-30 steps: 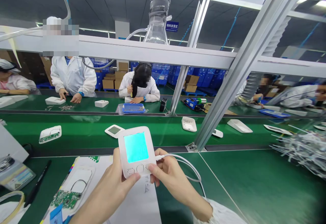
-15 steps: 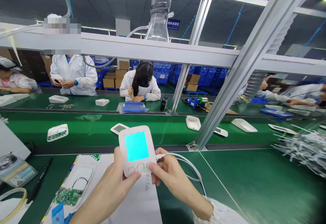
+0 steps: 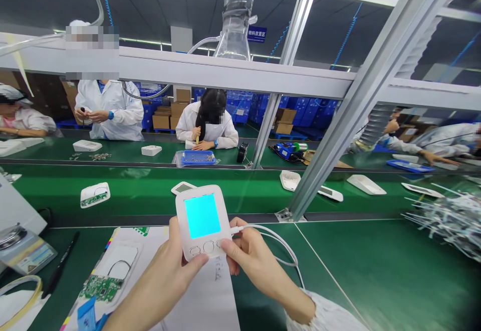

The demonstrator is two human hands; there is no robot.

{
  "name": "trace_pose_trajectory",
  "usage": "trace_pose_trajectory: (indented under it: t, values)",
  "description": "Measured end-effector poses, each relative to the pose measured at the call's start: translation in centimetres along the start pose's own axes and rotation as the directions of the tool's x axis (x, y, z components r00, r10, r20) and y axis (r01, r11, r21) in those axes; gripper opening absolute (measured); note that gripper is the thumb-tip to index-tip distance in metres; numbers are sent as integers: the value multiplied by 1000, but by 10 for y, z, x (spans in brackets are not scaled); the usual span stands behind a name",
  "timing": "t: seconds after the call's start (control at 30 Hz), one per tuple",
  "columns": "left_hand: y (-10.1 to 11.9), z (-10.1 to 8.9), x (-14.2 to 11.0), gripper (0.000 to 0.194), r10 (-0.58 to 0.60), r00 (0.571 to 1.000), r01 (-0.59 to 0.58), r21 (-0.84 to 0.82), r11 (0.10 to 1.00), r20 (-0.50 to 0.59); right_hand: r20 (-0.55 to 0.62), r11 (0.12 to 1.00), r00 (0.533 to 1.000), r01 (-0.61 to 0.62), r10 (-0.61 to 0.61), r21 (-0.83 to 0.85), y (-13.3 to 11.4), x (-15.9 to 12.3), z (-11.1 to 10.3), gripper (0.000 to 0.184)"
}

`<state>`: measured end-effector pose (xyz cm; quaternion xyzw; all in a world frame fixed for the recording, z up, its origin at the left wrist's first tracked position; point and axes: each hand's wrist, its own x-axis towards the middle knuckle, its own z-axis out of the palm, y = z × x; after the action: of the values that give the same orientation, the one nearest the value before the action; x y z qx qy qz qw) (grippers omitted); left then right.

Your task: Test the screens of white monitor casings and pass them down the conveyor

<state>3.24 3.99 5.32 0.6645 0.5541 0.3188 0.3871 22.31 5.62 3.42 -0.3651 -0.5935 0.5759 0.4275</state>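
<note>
Between my two hands is a white handheld device (image 3: 203, 223) with a lit cyan screen and a row of three buttons below it. My left hand (image 3: 180, 258) grips its left side and lower edge, thumb along the bottom. My right hand (image 3: 246, 248) holds the lower right corner, its thumb at the rightmost button. A white cable (image 3: 285, 243) plugs into the device's right side and loops down past my right wrist. Below lies a white paper sheet (image 3: 203, 296). On it, left of my left arm, rests an open white housing with a green circuit board (image 3: 100, 287).
Beyond the bench runs a green conveyor belt (image 3: 135, 185) carrying white housings (image 3: 95, 194). A metal post (image 3: 326, 105) slants up at the right, near a pile of thin white strips (image 3: 447, 220). A black pen (image 3: 62, 263) lies at left. Several co-workers sit or stand across the belt.
The housings on the belt have shifted to the right. My hands and the lit device have hardly moved. A co-worker's arm at the far right reaches further out.
</note>
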Motion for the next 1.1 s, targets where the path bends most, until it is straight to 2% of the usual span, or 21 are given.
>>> trace_pose_trajectory:
  t: [0.43, 0.6, 0.67, 0.73, 0.77, 0.8, 0.87, 0.93, 1.0, 1.1]
  values:
    - [15, -4, -4, 29, -88, 993, 86, 27, 996, 75, -12, 999, 1000, -27, 26, -45, 1, -1, -2, 44]
    - [12, -6, -5, 32, -51, 995, 49, 25, 998, 85, -14, 1000, 1000, -4, 3, -30, -1, 0, -3, 43]
    - [6, -14, 1, 36, 13, 986, -15, 16, 1000, 165, -26, 1000, 999, 24, -24, -5, -2, 1, -4, 42]
    - [-5, -29, 14, 43, 28, 958, -47, 61, 997, 287, -64, 998, 996, 55, -54, 11, -2, 2, -5, 42]
    - [-14, -40, 24, 45, 3, 944, -41, 109, 993, 329, -83, 998, 995, 62, -61, 11, -2, 2, -5, 42]
    - [-24, -53, 36, 49, -78, 939, 12, 194, 981, 336, -98, 998, 993, 63, -62, 7, -3, 2, -5, 42]
    - [-50, -84, 63, 50, -167, 971, 112, 297, 948, 169, -113, 998, 992, 60, -60, -8, -3, 1, -5, 41]
    - [-79, -119, 91, 37, -236, 969, 247, 389, 887, -78, -106, 998, 993, 58, -60, -16, -4, 1, -5, 40]
    - [-106, -152, 111, 29, -282, 916, 386, 434, 814, -286, -96, 998, 994, 61, -62, -14, -4, 1, -5, 40]
    - [-138, -185, 125, 30, -305, 834, 509, 427, 747, -460, -95, 998, 993, 67, -67, -4, -4, 2, -4, 40]
